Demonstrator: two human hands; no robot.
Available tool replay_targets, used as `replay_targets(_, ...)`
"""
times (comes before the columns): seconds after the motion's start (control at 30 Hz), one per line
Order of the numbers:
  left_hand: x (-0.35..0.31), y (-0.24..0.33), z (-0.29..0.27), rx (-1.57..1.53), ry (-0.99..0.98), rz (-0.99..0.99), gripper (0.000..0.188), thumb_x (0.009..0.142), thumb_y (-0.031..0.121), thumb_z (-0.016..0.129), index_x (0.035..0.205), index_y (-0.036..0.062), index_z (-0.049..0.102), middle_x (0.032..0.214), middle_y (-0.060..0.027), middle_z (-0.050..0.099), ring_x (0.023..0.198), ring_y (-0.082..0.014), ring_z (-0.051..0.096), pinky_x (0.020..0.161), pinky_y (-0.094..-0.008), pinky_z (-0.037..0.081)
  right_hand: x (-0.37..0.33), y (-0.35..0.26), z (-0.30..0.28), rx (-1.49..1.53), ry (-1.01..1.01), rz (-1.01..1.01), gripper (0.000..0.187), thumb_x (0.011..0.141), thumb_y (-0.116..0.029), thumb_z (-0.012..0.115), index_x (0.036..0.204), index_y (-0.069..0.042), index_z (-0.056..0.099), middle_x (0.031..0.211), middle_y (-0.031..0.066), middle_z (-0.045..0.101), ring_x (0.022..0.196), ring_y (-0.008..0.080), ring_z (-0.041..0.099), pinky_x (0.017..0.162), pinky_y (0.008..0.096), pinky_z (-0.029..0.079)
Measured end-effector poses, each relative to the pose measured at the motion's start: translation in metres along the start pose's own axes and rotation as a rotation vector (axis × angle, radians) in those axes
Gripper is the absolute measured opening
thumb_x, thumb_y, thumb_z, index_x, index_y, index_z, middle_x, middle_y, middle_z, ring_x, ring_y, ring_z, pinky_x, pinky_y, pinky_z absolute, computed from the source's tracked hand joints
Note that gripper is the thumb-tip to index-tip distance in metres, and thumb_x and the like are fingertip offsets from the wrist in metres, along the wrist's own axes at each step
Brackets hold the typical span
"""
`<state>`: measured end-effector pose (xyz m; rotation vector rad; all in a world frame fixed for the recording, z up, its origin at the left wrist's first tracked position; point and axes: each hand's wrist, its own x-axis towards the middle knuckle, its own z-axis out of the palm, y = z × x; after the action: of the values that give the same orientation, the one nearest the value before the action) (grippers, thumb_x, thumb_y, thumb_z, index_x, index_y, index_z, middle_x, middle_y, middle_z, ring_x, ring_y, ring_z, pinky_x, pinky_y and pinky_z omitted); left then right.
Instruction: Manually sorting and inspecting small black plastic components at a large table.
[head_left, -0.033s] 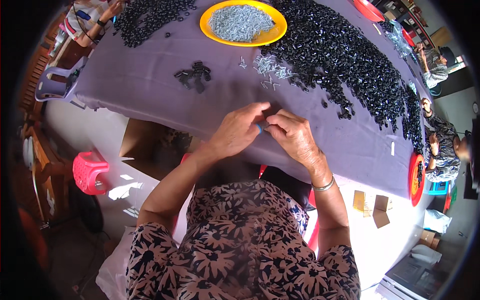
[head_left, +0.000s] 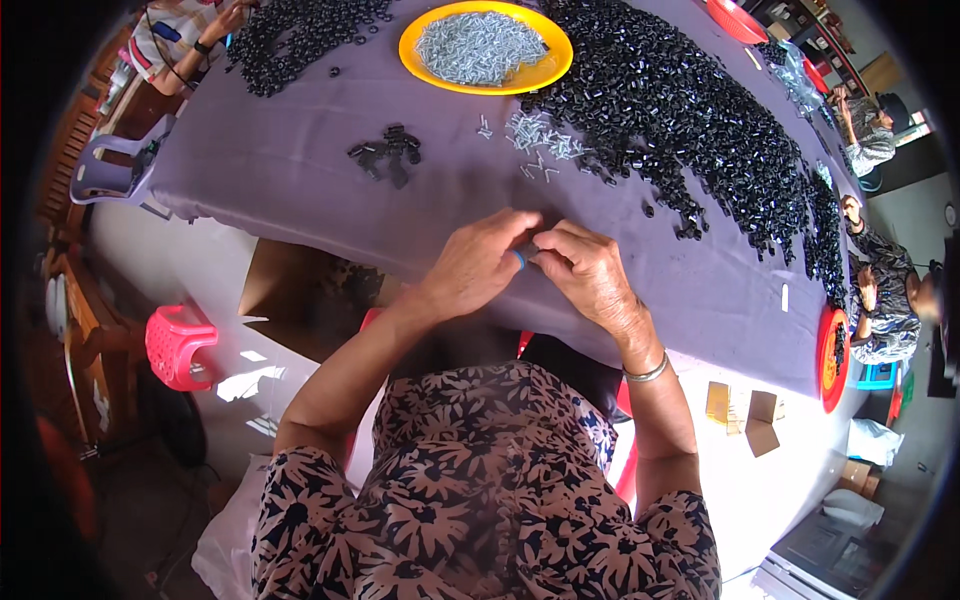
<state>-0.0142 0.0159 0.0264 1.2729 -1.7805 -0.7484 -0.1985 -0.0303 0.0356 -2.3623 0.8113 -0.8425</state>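
Observation:
My left hand (head_left: pixel 478 262) and my right hand (head_left: pixel 590 272) meet over the near edge of the purple cloth, with thumbs and fingertips pinched together. A small dark piece shows between the fingertips, mostly hidden and too small to name. A blue band (head_left: pixel 519 259) is around a left finger; a metal bangle (head_left: pixel 649 370) circles my right wrist. Beyond my hands lies a loose group of small silvery pins (head_left: pixel 541 136). To its left is a small cluster of black pieces (head_left: pixel 388 152), and to the right spreads a large heap of short black tube-like pieces (head_left: pixel 690 130).
A yellow plate (head_left: pixel 552 72) full of silvery pins stands at the far middle. Black ring-like pieces (head_left: pixel 290 40) lie far left. An orange-red tray (head_left: pixel 832 385) sits at the right edge. Co-workers' hands (head_left: pixel 868 290) show at right. A pink stool (head_left: pixel 180 347) stands on the floor.

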Motion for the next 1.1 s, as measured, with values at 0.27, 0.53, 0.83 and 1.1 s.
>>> replay_targets(0.27,0.010,0.001,-0.004,0.217,-0.175,-0.080,0.027,0.077,0.005,0.051,0.104,0.0010,0.056,0.085,-0.0167,0.064,0.081,-0.0355,0.064,0.073,-0.0422,0.050,0.002,0.001,0.000,0.089,0.035,-0.011,0.019,0.072,0.008,0.061,0.088,-0.002,0.063,0.073,0.0102,0.057,0.064,0.0302,0.060,0.058,0.0379,0.050)
replay_targets(0.53,0.027,0.011,-0.017,0.131,-0.423,-0.347,0.022,0.082,0.012,0.048,0.099,0.0006,0.056,0.070,-0.0132,0.063,0.056,-0.0236,0.063,0.058,-0.0375,0.051,0.007,-0.003,0.000,0.107,0.013,0.028,0.016,0.070,0.009,0.063,0.082,-0.002,0.062,0.074,0.0102,0.059,0.067,0.0299,0.062,0.059,0.0373,0.051)
replay_targets(0.83,0.033,0.010,-0.023,-0.038,-0.518,-0.414,0.021,0.085,0.014,0.046,0.096,-0.0005,0.057,0.067,-0.0084,0.062,0.054,-0.0165,0.063,0.053,-0.0312,0.051,0.007,0.002,0.000,0.246,-0.023,0.182,0.015,0.070,0.004,0.072,0.076,0.000,0.060,0.072,0.0081,0.059,0.059,0.0204,0.059,0.054,0.0323,0.046)
replay_targets(1.1,0.038,0.013,-0.024,-0.204,-0.501,-0.583,0.013,0.084,0.004,0.048,0.087,-0.0008,0.060,0.065,-0.0063,0.062,0.059,-0.0168,0.066,0.053,-0.0267,0.054,0.004,0.002,0.002,0.231,-0.032,0.195,0.018,0.068,0.002,0.075,0.075,0.000,0.058,0.072,0.0085,0.060,0.059,0.0216,0.060,0.053,0.0322,0.046)
